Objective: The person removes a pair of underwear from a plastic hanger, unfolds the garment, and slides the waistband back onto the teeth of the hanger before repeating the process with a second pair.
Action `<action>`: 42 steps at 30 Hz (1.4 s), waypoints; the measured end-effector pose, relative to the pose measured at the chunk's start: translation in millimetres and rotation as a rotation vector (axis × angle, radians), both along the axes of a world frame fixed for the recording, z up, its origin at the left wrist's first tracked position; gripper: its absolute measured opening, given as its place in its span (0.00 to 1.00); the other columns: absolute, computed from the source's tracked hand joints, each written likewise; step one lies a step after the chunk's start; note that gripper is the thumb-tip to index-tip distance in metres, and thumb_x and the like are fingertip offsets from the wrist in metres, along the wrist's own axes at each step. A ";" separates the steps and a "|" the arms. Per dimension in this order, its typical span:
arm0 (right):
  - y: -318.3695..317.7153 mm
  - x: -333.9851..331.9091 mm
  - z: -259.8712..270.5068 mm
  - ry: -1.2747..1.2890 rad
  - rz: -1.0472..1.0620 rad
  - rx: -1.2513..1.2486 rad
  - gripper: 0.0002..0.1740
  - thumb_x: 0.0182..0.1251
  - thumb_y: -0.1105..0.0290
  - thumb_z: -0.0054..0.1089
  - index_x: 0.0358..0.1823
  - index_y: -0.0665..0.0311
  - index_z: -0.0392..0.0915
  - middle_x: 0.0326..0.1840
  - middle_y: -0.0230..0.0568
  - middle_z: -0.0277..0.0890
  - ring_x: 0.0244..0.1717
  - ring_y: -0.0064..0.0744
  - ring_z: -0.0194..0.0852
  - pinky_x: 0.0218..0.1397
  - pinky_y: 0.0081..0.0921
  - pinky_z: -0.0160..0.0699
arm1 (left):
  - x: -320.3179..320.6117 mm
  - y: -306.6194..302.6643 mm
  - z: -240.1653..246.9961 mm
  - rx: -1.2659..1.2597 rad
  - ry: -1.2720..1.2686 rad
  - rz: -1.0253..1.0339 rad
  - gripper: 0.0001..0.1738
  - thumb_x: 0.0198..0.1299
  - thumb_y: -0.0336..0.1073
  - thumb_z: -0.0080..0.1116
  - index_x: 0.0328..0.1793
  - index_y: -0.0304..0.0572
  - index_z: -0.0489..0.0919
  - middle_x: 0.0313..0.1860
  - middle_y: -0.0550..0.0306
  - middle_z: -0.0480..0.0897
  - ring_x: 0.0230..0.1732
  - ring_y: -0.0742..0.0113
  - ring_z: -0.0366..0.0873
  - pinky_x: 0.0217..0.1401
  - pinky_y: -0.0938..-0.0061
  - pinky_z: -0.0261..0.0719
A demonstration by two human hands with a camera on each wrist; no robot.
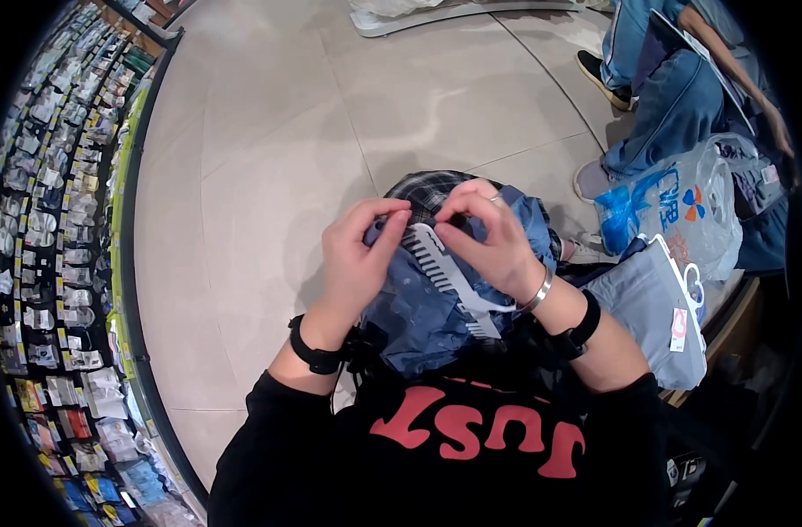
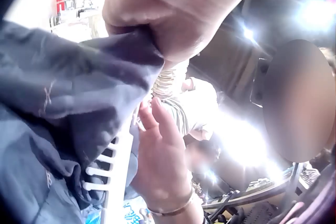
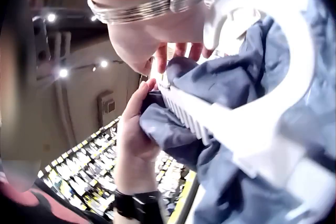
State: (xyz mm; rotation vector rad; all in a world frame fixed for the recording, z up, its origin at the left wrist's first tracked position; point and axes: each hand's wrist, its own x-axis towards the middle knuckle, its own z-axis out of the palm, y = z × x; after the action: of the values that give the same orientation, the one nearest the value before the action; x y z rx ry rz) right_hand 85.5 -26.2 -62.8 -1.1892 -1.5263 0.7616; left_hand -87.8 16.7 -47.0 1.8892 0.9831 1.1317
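Note:
A crumpled blue garment lies over the person's lap, with a white plastic hanger slanting across it. The hanger has a row of comb-like teeth, and its large curved hook shows close up in the right wrist view. With thumb and fingers, the left hand pinches the garment's cloth beside the hanger's far end; the darker fold hangs from its grip. Opposite it, the right hand pinches the cloth at the same end, its fingertips partly hidden by fabric in the right wrist view.
On the right lie a grey garment on a white hanger and a printed clear plastic bag. Another person sits beyond them. A shelf of small packets runs along the left; a pale platform edge is at the top.

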 end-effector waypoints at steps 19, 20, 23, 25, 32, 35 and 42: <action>-10.6 -0.7 11.7 0.863 0.376 -0.685 0.11 0.64 0.67 0.50 0.38 0.67 0.78 0.34 0.29 0.76 0.30 0.12 0.58 0.35 0.10 0.60 | -11.0 -0.3 13.4 0.957 0.294 -0.333 0.15 0.35 0.24 0.67 0.26 0.48 0.71 0.29 0.65 0.78 0.29 0.69 0.73 0.36 0.73 0.63; -10.5 -0.1 12.4 0.864 0.384 -0.698 0.11 0.64 0.67 0.50 0.37 0.67 0.78 0.34 0.30 0.76 0.29 0.12 0.57 0.35 0.10 0.59 | -10.7 -0.5 15.3 0.968 0.294 -0.347 0.15 0.35 0.24 0.66 0.25 0.48 0.71 0.30 0.66 0.79 0.30 0.69 0.73 0.35 0.73 0.63; -10.2 2.5 12.2 0.867 0.421 -0.754 0.11 0.63 0.67 0.50 0.36 0.67 0.79 0.34 0.32 0.77 0.28 0.12 0.57 0.32 0.10 0.59 | -9.9 0.0 15.1 1.038 0.273 -0.368 0.16 0.34 0.23 0.65 0.25 0.49 0.70 0.30 0.66 0.78 0.30 0.70 0.74 0.34 0.74 0.64; -9.3 4.3 12.9 0.853 0.448 -0.768 0.11 0.63 0.67 0.51 0.35 0.68 0.79 0.32 0.30 0.76 0.27 0.13 0.57 0.31 0.10 0.59 | -9.8 1.5 15.4 1.111 0.270 -0.408 0.16 0.34 0.23 0.65 0.24 0.49 0.70 0.30 0.66 0.78 0.30 0.71 0.74 0.32 0.76 0.65; -12.7 12.5 24.3 0.776 0.494 -0.925 0.13 0.64 0.65 0.52 0.35 0.69 0.77 0.34 0.30 0.72 0.34 0.17 0.62 0.39 0.15 0.62 | -3.9 11.7 30.4 1.236 0.268 -0.674 0.07 0.38 0.28 0.58 0.22 0.44 0.70 0.31 0.60 0.75 0.30 0.67 0.74 0.27 0.76 0.70; -17.8 1.1 25.4 0.971 0.437 -0.790 0.15 0.63 0.65 0.51 0.40 0.71 0.78 0.27 0.24 0.68 0.28 0.13 0.57 0.32 0.11 0.58 | -5.3 19.9 33.3 1.017 0.259 -0.710 0.07 0.33 0.29 0.56 0.18 0.43 0.68 0.29 0.60 0.74 0.26 0.65 0.71 0.20 0.72 0.68; -30.5 -15.1 30.9 1.231 0.452 -0.602 0.20 0.67 0.64 0.47 0.53 0.72 0.71 0.33 0.25 0.62 0.34 0.17 0.55 0.40 0.16 0.58 | -2.0 16.9 21.2 0.631 0.013 -0.450 0.16 0.40 0.16 0.54 0.22 0.42 0.60 0.29 0.55 0.70 0.28 0.63 0.68 0.29 0.74 0.69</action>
State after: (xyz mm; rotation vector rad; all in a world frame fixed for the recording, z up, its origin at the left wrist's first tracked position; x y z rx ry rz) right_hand 70.4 -56.7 -31.9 -0.4788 -0.4879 1.8916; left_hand -89.8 33.6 -25.8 2.4431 0.1663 1.2310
